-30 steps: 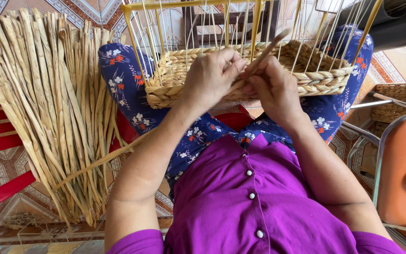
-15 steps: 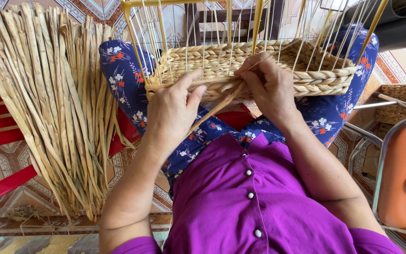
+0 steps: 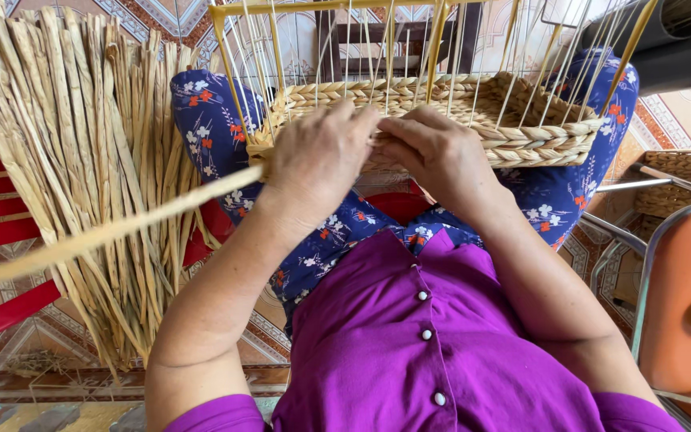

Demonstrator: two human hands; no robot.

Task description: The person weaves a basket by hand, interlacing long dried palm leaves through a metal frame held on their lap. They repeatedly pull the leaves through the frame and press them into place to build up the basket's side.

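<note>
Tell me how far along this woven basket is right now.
Done: several braided rows ring the base of the basket. In hand: the left hand and right hand press together at the near rim, with a long straw strand trailing out to the left. Left: the thin upright stakes above the rows are bare, and a big bundle of dried straw lies unused beside the knee.

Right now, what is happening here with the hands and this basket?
A seated person weaves a straw basket resting on the lap. The left hand pinches a long flat straw strand at the basket's near edge; the strand trails off to the left. The right hand presses the woven rim beside it. A bundle of dried straw lies at the left.
</note>
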